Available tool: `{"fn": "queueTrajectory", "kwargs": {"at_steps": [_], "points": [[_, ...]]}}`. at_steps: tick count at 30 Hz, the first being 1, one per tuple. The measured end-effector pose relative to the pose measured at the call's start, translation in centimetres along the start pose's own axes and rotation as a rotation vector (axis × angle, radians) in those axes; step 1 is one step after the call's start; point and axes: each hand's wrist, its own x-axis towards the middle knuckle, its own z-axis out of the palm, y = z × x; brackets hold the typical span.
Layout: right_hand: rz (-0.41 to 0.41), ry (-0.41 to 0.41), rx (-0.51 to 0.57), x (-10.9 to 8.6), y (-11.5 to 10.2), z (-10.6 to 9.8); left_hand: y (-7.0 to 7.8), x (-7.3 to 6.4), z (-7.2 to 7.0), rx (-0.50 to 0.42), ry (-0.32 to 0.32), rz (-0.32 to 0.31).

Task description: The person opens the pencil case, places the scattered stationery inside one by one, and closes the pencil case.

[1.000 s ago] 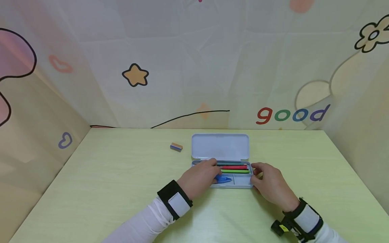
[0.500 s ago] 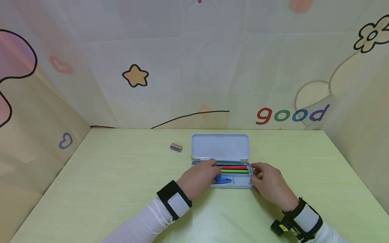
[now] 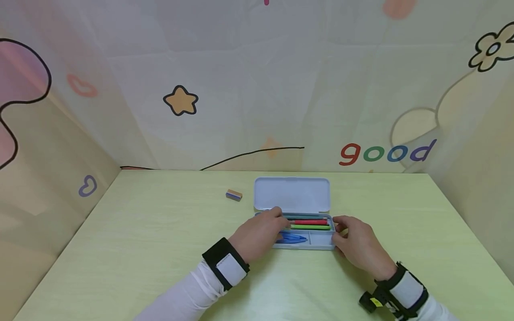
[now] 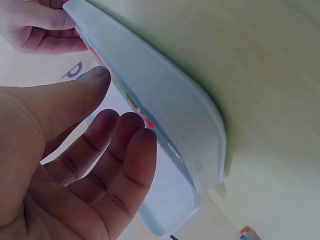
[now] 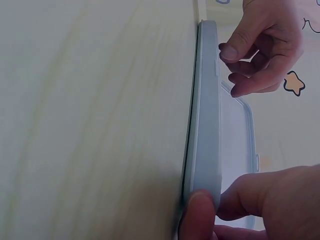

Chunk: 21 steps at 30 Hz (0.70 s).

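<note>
A light-blue pencil case [image 3: 322, 243] lies on the table with its lid [image 3: 292, 194] folded back. My left hand [image 3: 257, 234] hovers over its left part, fingers loosely bent; the left wrist view shows nothing between thumb and fingertips. At the case's right end, my right hand [image 3: 361, 243] pinches the edge between thumb and fingers. A red pencil [image 3: 313, 222], a green pencil [image 3: 311, 227] and a teal one [image 3: 305, 217] lie in the rear compartment. Blue pointed stationery [image 3: 295, 238], its exact kind unclear, lies in the front compartment. My left hand hides the case's left end.
A small eraser [image 3: 234, 195], orange-brown and blue, lies behind and left of the case. The pale wooden table [image 3: 140, 249] meets printed cloth walls [image 3: 241, 89] at its back and sides.
My left hand has lifted slightly and drawn left, away from the blue stationery, which now lies more exposed in the front compartment. The right hand keeps its grip on the case.
</note>
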Motion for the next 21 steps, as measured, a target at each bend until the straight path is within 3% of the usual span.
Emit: {"fn": "queueTrajectory", "kwargs": {"at_steps": [11,15,21], "points": [[0.037,-0.014,-0.001,0.1,-0.1,-0.1,-2.5,-1.4,-1.5,-0.098,0.104,0.005],[0.044,-0.021,0.003,0.1,-0.1,-0.3,-4.1,-2.1,-2.0,-0.120,0.155,-0.033],[0.040,-0.023,0.011,0.1,-0.1,-0.4,-6.3,-2.6,-2.4,-0.079,0.198,-0.133]]}}
